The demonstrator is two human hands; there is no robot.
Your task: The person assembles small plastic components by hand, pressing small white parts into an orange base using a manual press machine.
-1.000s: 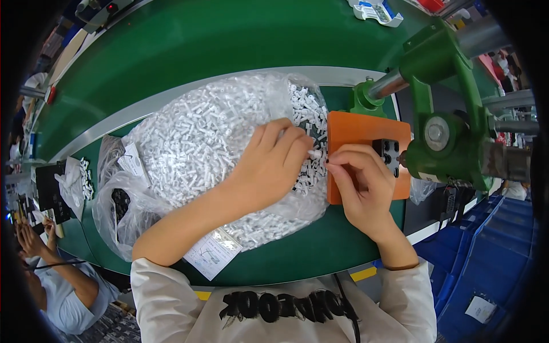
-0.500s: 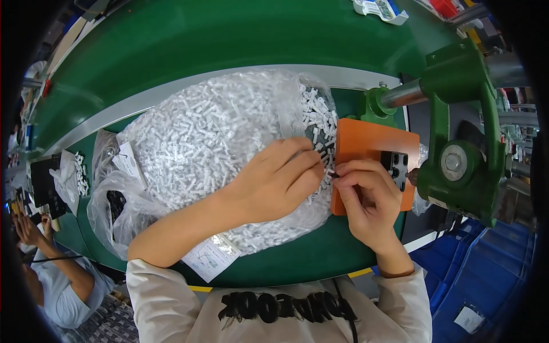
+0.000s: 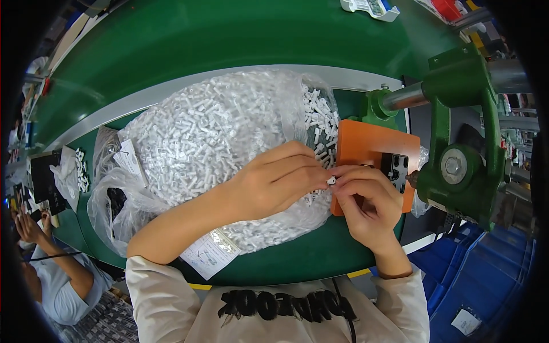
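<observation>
My left hand (image 3: 283,178) reaches over a big clear plastic bag (image 3: 200,134) packed with small white tubular plastic parts. Its fingers are pinched around one small white plastic part (image 3: 331,180), whose end shows a dark hole. My right hand (image 3: 370,197) meets it there, thumb and fingers closed on the same part in front of an orange block (image 3: 366,137). Whether a second, darker piece is between the fingertips cannot be made out. Loose white parts (image 3: 320,117) lie at the bag's right end, just beyond my left hand.
To the right stands a green hand press (image 3: 466,131), with a black metal fixture (image 3: 394,168) on the orange block. A paper label (image 3: 209,255) lies at the bag's near edge. Blue bins (image 3: 486,274) are at lower right. Another person's hand (image 3: 31,228) shows at far left.
My left hand has come right to meet my right fingertips. A white part now shows between them, where a small dark piece showed at my right fingertips before.
</observation>
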